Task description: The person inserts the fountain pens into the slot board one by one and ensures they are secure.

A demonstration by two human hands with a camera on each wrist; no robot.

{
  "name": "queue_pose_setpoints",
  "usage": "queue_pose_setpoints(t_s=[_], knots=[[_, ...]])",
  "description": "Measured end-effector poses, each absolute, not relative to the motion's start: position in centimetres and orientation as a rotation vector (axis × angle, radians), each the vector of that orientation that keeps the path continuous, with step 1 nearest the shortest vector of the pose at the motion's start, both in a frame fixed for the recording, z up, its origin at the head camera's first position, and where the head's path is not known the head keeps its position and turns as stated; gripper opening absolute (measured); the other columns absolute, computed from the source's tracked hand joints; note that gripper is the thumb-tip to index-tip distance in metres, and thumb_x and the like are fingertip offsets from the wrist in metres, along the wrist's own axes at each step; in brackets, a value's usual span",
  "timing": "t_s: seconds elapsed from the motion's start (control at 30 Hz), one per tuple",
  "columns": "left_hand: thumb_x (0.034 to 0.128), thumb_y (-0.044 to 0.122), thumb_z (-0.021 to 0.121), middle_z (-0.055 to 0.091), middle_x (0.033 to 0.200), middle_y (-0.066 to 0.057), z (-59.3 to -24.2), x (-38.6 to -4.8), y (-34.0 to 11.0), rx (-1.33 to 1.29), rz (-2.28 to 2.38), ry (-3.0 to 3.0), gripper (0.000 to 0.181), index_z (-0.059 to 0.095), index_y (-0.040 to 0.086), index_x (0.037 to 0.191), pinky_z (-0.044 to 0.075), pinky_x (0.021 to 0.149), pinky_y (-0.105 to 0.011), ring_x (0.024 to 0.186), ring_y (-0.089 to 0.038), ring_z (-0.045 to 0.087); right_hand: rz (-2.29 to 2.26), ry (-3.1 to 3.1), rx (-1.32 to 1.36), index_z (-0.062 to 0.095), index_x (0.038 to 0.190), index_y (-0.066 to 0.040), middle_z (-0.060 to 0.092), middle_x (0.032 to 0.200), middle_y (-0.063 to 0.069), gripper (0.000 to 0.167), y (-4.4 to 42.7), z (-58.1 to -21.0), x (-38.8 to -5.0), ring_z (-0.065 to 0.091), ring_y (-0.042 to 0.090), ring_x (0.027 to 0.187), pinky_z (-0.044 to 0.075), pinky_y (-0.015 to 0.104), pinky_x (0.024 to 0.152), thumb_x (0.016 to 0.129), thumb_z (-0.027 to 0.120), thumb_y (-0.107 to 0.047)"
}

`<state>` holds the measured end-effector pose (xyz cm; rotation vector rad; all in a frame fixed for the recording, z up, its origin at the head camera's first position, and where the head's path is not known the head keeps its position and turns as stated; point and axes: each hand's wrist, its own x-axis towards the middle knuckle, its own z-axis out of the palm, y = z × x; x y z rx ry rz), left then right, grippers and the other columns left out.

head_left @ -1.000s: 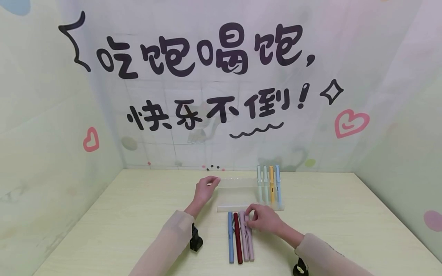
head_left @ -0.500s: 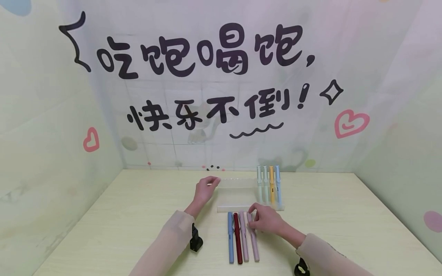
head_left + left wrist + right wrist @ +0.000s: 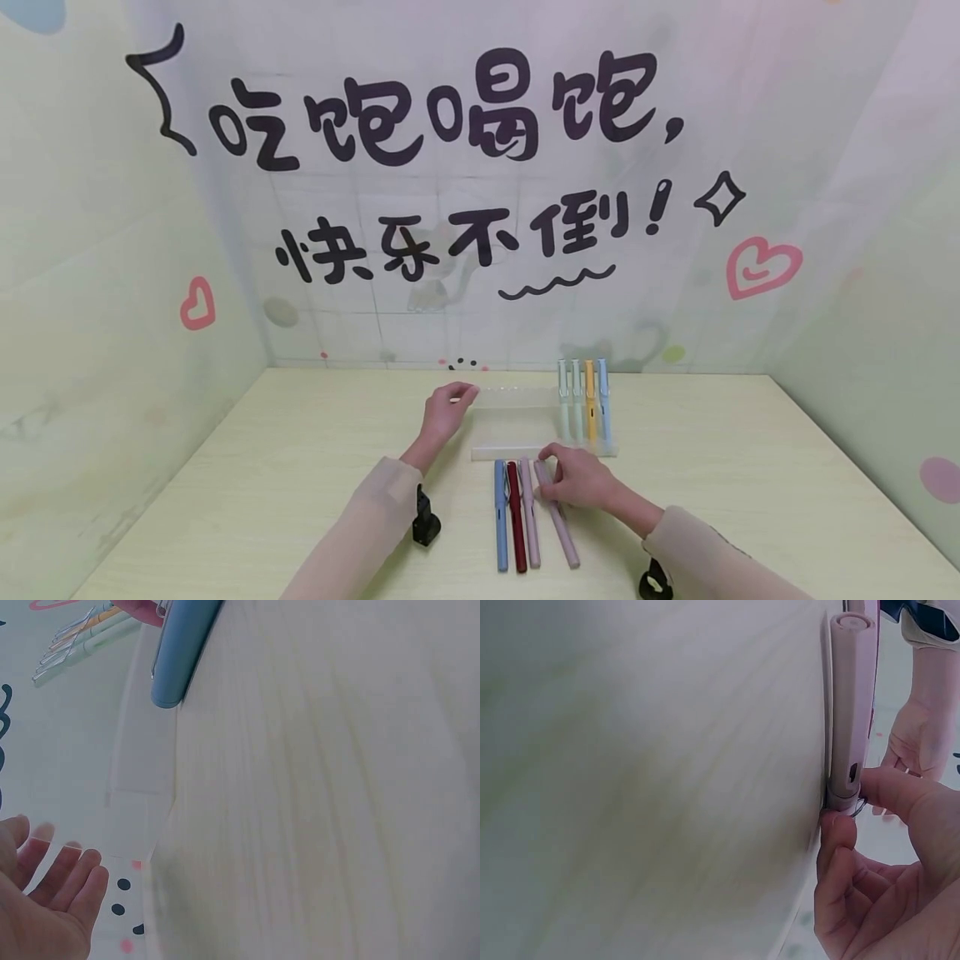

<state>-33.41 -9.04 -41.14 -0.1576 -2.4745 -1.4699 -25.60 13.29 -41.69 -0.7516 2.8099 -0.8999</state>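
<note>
My right hand [image 3: 581,479] pinches the cap end of a lilac pen [image 3: 564,533], which slants on the table with its other end toward the lower right. In the right wrist view, thumb and fingers meet on either side of that pen [image 3: 851,697] near its clip. My left hand [image 3: 444,414] holds the upper left edge of a clear acrylic pen stand [image 3: 498,454]. Through the clear panel, the left wrist view shows the fingers of this hand [image 3: 56,907]. At the stand's right end lean two pale green pens, a yellow pen [image 3: 591,400] and a light blue pen [image 3: 604,404].
Left of the held pen lie a blue pen [image 3: 501,517], a dark red pen [image 3: 516,517] and another lilac pen [image 3: 530,512], side by side. The pale wood table [image 3: 300,500] meets a printed backdrop [image 3: 450,333] behind the stand.
The held lilac pen has come away from the other lilac pen, its near end swinging to the right. My right hand has shifted slightly right; the left hand stays on the stand.
</note>
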Motion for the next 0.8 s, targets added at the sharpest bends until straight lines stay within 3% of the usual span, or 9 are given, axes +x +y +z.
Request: queue_pose_setpoints(t_s=[0.3, 0.8], knots=[[0.0884, 0.024, 0.055, 0.062, 0.093, -0.011, -41.16, -33.45, -9.0, -0.148, -1.473, -2.476, 0.028, 0.064, 0.001, 0.1, 0.048, 0.077, -0.034, 0.088, -0.024, 0.058, -0.875, 2.845, -0.747, 0.053, 0.099, -0.004, 0.048, 0.056, -0.006, 0.032, 13.28, -41.63, -25.63, 0.044, 0.007, 0.046, 0.037, 0.022, 0.04, 0.075, 0.069, -0.018], [0.088, 0.027, 0.055, 0.062, 0.095, -0.01, -41.18, -33.49, -9.03, -0.124, -1.471, -2.496, 0.03, 0.063, 0.001, 0.101, 0.047, 0.077, -0.035, 0.09, -0.024, 0.057, -0.925, 2.851, -0.769, 0.058, 0.096, 0.001, 0.049, 0.058, -0.005, 0.025, 13.77, -41.41, -25.97, 0.044, 0.007, 0.046, 0.038, 0.021, 0.039, 0.075, 0.065, -0.012]])
